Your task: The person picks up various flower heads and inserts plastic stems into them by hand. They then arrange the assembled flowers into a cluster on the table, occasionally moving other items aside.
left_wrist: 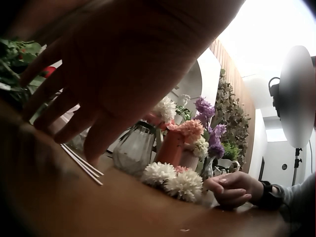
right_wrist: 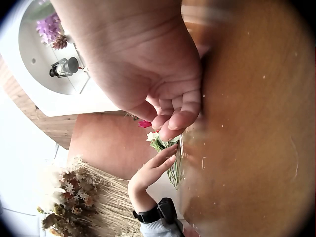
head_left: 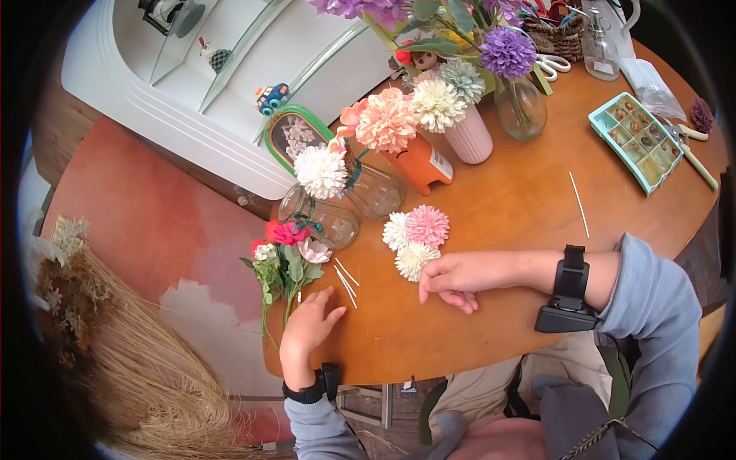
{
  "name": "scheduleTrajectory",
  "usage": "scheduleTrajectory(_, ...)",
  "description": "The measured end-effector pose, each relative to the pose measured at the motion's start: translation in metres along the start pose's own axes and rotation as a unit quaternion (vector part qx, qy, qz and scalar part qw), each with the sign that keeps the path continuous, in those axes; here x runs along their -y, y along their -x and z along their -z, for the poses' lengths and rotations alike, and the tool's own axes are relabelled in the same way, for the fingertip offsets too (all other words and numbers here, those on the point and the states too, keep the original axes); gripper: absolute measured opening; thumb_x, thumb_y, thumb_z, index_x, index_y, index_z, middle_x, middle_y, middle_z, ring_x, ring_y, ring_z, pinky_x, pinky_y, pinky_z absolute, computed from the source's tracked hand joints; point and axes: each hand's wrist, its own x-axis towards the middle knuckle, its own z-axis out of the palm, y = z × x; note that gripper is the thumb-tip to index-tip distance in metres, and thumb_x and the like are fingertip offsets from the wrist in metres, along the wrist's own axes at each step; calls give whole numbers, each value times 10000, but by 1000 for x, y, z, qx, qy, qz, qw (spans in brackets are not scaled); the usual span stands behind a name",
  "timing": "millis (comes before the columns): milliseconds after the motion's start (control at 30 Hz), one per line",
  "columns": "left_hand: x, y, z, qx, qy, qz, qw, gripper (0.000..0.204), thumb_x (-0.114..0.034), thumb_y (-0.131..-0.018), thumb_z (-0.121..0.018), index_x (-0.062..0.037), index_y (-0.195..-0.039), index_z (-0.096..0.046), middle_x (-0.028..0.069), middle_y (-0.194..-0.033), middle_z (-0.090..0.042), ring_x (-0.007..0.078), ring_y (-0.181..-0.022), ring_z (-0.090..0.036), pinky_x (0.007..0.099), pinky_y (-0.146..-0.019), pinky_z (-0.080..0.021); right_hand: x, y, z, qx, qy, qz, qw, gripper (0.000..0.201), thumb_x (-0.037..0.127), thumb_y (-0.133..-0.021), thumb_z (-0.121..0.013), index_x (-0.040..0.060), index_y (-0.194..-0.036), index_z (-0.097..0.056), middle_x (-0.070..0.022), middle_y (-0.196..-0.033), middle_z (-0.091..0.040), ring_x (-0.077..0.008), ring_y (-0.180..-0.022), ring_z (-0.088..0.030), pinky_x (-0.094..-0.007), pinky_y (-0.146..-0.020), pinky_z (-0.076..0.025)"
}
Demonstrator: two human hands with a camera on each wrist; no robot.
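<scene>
My left hand (head_left: 308,328) hovers low by the table's front left edge, its fingers extended and nothing held. Just beyond its fingertips lie several thin white sticks (head_left: 346,284). To its left is a bunch of red, white and pale pink flowers (head_left: 287,257) with green leaves and stems. Loosely curled and holding nothing, my right hand (head_left: 471,277) rests at the table beside three loose flower heads. These are a cream flower head (head_left: 416,261), a pink flower head (head_left: 427,225) and a white flower head (head_left: 394,230), clustered together.
Two glass jars (head_left: 335,226) stand behind the flower bunch, near an orange vase (head_left: 426,165), a pink vase (head_left: 469,138) and a clear vase (head_left: 523,111). Another white stick (head_left: 579,205) lies to the right, short of a turquoise compartment box (head_left: 652,180). Dried grass (head_left: 165,337) is at left.
</scene>
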Motion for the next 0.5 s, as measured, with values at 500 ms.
scheduleTrajectory(500, -43, -28, 11, -120, 419, -119, 892, 316, 84, -801, -569, 2, -1105, -601, 64, -949, -625, 115, -823, -623, 232, -742, -485, 2, 1, -1, -4, -6, -8, 1000, 225, 175, -933, -360, 37, -1005, -522, -6, -588, -517, -112, -484, -540, -231, -455, -446)
